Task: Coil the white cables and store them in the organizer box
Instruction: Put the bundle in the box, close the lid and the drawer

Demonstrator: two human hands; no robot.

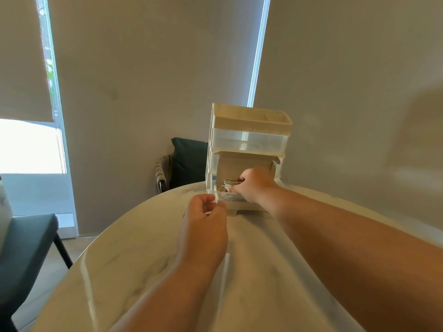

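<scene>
Judged as the storing step: coiling finished for this cable, and now putting it away. Right hand reached into the pulled-out lower drawer of the organizer box, with fingers curled around the coiled white cable and keeping the loops together inside the drawer. Left hand nearer to the body, over the surface, just beside the front left corner of the drawer, with fingers bent toward the thumb. Cannot tell in this blur whether pinching a loose white end, touching the drawer corner, or holding nothing.

Next, most likely: to lay the coil flat on the drawer floor, to tuck in any strand hanging over the front edge, to let go, then to push the drawer closed. Calls for a slow and gentle release, to keep the springy loops from opening again, and for the left hand out of the way of the drawer front before pushing.

Coil placed inside the drawer, under the right fingertips, a little beyond the left hand and to its right.
</scene>
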